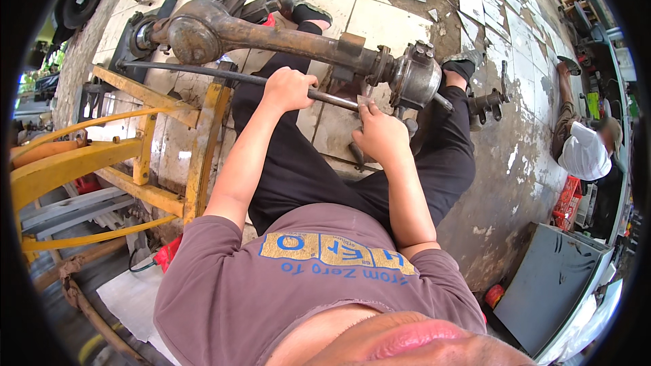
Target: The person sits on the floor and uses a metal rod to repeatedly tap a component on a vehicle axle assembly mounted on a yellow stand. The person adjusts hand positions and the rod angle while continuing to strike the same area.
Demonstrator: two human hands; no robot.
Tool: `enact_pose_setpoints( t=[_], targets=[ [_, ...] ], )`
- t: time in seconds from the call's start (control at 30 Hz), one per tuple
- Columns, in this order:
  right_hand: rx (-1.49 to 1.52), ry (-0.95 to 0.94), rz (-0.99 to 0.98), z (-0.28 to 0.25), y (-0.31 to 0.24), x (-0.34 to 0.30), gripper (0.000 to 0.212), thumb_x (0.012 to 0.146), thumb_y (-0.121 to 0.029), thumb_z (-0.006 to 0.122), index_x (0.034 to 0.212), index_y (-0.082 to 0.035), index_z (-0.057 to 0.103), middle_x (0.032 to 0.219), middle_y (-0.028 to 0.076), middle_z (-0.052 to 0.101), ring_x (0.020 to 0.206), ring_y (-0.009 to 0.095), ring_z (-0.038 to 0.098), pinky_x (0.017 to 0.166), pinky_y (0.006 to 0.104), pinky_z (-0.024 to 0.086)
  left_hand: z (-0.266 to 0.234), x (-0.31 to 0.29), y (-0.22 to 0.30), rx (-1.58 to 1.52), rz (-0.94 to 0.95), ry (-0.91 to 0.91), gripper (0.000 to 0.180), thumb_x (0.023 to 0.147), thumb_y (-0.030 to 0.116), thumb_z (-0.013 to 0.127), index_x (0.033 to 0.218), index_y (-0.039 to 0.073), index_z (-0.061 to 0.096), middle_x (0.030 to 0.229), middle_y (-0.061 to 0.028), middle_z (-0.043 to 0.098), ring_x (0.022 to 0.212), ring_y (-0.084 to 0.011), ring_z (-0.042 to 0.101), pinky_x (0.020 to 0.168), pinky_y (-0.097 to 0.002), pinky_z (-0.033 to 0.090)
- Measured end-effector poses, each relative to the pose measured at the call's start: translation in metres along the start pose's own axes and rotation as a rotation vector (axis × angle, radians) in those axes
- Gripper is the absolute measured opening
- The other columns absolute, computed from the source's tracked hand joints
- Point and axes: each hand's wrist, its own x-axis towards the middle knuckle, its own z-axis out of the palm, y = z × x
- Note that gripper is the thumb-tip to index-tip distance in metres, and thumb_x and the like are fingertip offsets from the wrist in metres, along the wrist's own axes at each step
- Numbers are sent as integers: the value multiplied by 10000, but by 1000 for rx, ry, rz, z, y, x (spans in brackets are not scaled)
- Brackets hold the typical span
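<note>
"Where's the long steel shaft [332, 99]?"
"It runs from ten to twelve o'clock in the view, on the wearer's side of the rusty axle housing [291, 41]."
"And the hands?"
"The left hand [290, 89] is wrapped around the shaft. The right hand [383, 137] pinches a small brown piece [363, 101] at its end; I can't tell the material."
"What's around?"
"A yellow metal frame [88, 168] at nine o'clock, a white-shirted person [586, 152] at three."

Axle [285, 39] behind rod [220, 74], frame [81, 166] L, cabinet [553, 291] R
</note>
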Motion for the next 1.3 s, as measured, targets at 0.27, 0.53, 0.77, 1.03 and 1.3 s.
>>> enact_pose_setpoints(
  t=[0.27,0.53,0.77,1.03,1.3],
  targets=[
    [38,89,-33,8,1,-1,775,913,-333,716,1620,-54,562,1671,200,581,1182,390,786,1005,500,642,2,0,-2,4,6,10,261,769,324,857,1003,207,854,842,-112,810,867,-321,789,883,-454,595],
    [51,76,-1,6,0,-2,763,905,-342,722,1613,-88,599,1627,207,624,1181,384,789,1002,489,643,5,0,-2,-7,-2,19,249,763,315,859,988,208,853,827,-106,805,853,-323,783,889,-450,594],
    [-14,22,-14,2,-7,-4,863,909,-350,730,1696,-95,485,1702,218,541,1093,394,814,923,493,666,1,-2,-1,3,2,26,265,748,334,866,985,216,857,806,-104,791,850,-313,786,890,-444,588],
    [-25,13,7,6,-4,-6,865,904,-323,726,1694,-76,471,1738,213,497,1063,401,821,899,498,673,1,-2,-1,5,-7,7,285,740,315,869,1008,218,861,803,-105,790,850,-320,779,888,-455,593],
    [11,34,-22,5,3,-14,819,908,-292,741,1660,-59,512,1729,180,520,1091,382,817,917,494,671,-1,0,2,6,-5,-1,280,730,319,874,991,218,856,796,-111,789,834,-327,779,867,-459,593]
  ],
)
